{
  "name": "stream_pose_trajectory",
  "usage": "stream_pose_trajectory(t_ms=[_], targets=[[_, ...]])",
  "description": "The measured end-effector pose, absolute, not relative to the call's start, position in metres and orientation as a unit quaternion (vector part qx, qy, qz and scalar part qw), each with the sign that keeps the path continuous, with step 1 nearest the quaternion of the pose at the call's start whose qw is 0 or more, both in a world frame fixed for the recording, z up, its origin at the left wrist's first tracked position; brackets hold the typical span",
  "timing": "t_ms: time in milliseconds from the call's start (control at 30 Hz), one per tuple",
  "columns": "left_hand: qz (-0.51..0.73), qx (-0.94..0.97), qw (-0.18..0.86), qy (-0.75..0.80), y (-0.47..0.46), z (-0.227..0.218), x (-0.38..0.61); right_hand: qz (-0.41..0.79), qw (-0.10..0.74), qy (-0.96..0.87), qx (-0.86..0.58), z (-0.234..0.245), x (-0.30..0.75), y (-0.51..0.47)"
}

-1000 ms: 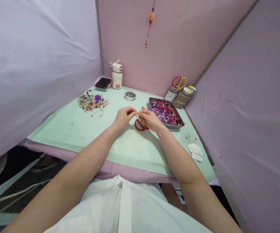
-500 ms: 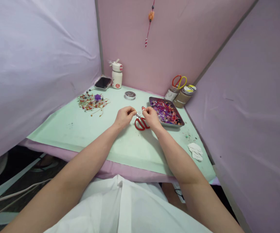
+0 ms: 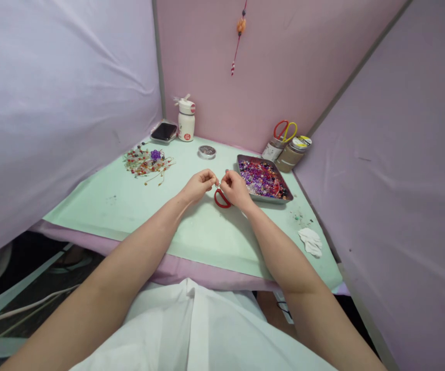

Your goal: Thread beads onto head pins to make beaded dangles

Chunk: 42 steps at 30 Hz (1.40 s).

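My left hand [image 3: 201, 184] is closed in a pinch above the middle of the table, over something too small to make out. Close on its right, my right hand [image 3: 235, 187] is pinched too, its fingertips almost meeting the left ones; what they hold is hidden. Beneath the hands lies a pair of red-handled scissors [image 3: 222, 206], one handle loop showing and the rest covered by my right hand. Just right of that hand stands a metal tray [image 3: 272, 200] full of purple, red and dark beads [image 3: 259, 178].
At the left lies a pile of beaded strings [image 3: 145, 164] with a purple cluster. Farther back are a phone [image 3: 164, 132], a white bottle [image 3: 186, 123] and a small round tin [image 3: 207, 151]. Two jars [image 3: 292, 155], one with scissors, stand behind the tray. A crumpled tissue [image 3: 310, 241] lies front right.
My right hand has moved a little left, closer to my left hand, and now covers more of the scissors. Both hands remain pinched.
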<state>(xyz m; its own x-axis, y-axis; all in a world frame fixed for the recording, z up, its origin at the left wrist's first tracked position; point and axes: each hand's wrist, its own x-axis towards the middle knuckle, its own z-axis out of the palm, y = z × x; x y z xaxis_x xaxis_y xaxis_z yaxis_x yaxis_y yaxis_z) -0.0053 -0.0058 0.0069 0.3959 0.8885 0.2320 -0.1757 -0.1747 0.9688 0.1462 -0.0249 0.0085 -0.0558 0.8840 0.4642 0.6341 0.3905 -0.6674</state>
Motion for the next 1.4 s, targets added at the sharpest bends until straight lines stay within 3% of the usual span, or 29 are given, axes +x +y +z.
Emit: stream_pose_trajectory(t_ms=[233,400,567,733,1000,1133,1300,1400], targets=[[0.447,0.621,0.550,0.335,-0.002,-0.001,-0.004,0.049,0.398,-0.740,-0.540,0.000,0.141,-0.026],[0.427,0.605,0.545,0.392,-0.006,0.002,-0.005,0.040,0.446,-0.709,-0.545,0.002,0.149,-0.022],[0.404,0.511,0.633,0.418,-0.007,0.000,-0.007,0.095,0.492,-0.686,-0.527,0.011,0.154,-0.024],[0.367,0.419,0.768,0.316,-0.009,0.005,-0.009,0.126,0.507,-0.690,-0.501,0.015,0.146,-0.030],[0.426,0.407,0.754,0.292,-0.006,0.009,-0.009,0.130,0.475,-0.716,-0.495,0.017,0.146,-0.033],[0.510,0.359,0.707,0.334,0.000,0.009,-0.011,0.080,0.417,-0.738,-0.524,0.019,0.150,-0.032],[0.607,0.328,0.628,0.361,0.008,0.011,-0.016,0.030,0.217,-0.742,-0.634,0.017,0.144,-0.040],[0.626,0.315,0.620,0.352,0.009,0.012,-0.017,0.026,0.146,-0.728,-0.669,0.013,0.139,-0.045]])
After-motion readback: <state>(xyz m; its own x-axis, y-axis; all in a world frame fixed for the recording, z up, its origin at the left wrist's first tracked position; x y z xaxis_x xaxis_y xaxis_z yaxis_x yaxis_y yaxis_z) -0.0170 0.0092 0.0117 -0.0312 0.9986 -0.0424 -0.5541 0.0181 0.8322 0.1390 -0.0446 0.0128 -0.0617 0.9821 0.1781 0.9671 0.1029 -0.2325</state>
